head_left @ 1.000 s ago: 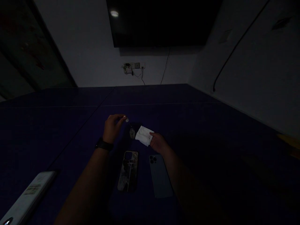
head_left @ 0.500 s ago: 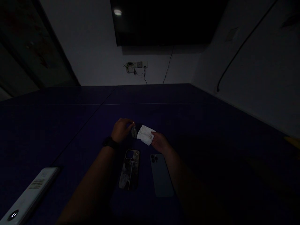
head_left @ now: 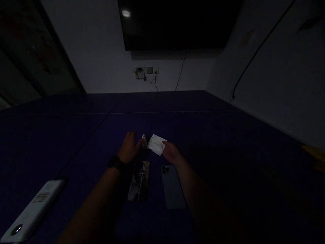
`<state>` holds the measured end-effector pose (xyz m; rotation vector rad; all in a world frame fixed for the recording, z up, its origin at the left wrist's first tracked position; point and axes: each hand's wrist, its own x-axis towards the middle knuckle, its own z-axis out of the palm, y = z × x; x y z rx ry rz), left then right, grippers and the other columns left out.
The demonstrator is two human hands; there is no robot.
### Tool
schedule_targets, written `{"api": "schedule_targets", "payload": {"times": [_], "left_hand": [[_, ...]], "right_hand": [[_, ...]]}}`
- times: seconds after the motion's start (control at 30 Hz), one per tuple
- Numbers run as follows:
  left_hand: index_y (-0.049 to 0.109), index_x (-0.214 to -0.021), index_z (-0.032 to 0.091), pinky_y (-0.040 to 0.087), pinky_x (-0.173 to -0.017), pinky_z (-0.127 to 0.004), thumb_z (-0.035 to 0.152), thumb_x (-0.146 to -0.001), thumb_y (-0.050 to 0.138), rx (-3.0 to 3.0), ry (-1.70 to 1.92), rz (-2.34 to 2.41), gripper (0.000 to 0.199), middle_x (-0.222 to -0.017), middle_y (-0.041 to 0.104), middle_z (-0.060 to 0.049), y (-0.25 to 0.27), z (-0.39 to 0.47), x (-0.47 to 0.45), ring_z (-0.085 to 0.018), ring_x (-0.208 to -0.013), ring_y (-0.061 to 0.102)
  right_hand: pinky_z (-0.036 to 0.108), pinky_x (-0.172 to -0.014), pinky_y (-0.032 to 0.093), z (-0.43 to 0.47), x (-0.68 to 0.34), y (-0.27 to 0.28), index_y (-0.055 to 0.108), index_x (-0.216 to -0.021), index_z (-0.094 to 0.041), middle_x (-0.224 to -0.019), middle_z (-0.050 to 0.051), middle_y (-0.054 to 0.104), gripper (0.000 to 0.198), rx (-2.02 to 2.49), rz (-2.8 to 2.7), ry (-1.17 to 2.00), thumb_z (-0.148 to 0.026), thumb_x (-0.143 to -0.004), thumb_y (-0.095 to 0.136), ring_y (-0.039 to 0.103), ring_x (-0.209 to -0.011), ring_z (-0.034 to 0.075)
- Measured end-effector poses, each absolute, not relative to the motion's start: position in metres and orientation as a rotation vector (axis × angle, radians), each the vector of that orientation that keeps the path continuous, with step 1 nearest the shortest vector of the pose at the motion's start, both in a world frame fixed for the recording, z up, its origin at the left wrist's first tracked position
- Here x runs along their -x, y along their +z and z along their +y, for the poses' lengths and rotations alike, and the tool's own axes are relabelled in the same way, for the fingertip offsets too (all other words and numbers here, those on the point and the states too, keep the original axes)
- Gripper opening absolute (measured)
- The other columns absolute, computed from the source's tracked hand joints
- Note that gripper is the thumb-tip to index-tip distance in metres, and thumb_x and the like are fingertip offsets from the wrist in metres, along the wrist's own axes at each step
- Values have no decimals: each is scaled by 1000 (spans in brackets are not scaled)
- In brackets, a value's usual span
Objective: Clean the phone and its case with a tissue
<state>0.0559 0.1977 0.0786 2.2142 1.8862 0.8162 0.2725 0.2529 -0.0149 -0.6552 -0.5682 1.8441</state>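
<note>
My right hand (head_left: 171,153) pinches the edge of a folded white cloth or tissue (head_left: 156,144) between thumb and fingers. Left of the cloth stands a small clear bottle with a white cap (head_left: 144,141). Beside it my left hand (head_left: 129,148), with a dark watch on its wrist, has its fingers apart; the thumb is close to the bottle, and whether it touches I cannot tell. Nearer to me lie a dark patterned phone case (head_left: 139,183) and, to its right, a blue-grey phone (head_left: 173,187), back side up, partly beside my right forearm.
A long white device (head_left: 33,211) with a round dark spot lies at the near left of the dark blue surface (head_left: 157,118). Beyond stand a wall with sockets (head_left: 146,70) and a large dark screen (head_left: 175,25). Something yellow (head_left: 313,152) shows at the far right.
My left hand has let go of the bottle's cap, moving slightly left and opening its fingers. The bottle now stands with its white cap in sight. My right hand still holds the cloth.
</note>
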Motion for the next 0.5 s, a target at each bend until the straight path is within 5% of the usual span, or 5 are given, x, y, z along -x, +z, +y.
{"api": "schedule_targets", "payload": {"times": [0.23, 0.5], "left_hand": [[60, -126, 9, 48, -90, -57, 76, -75, 64, -2078, 454, 2008, 85, -120, 60, -25, 55, 113, -84, -48, -116, 53], [51, -142, 15, 34, -106, -62, 51, -76, 69, -1822, 580, 1781, 78, -136, 54, -24, 53, 97, -79, -48, -128, 46]], "right_hand": [[43, -87, 58, 251, -271, -16, 63, -123, -16, -122, 9, 65, 30, 666, -596, 1821, -34, -99, 65, 67, -103, 23], [43, -86, 59, 247, -275, -15, 61, -125, -16, -124, 10, 64, 32, 713, -587, 1758, -34, -99, 64, 66, -103, 23]]}}
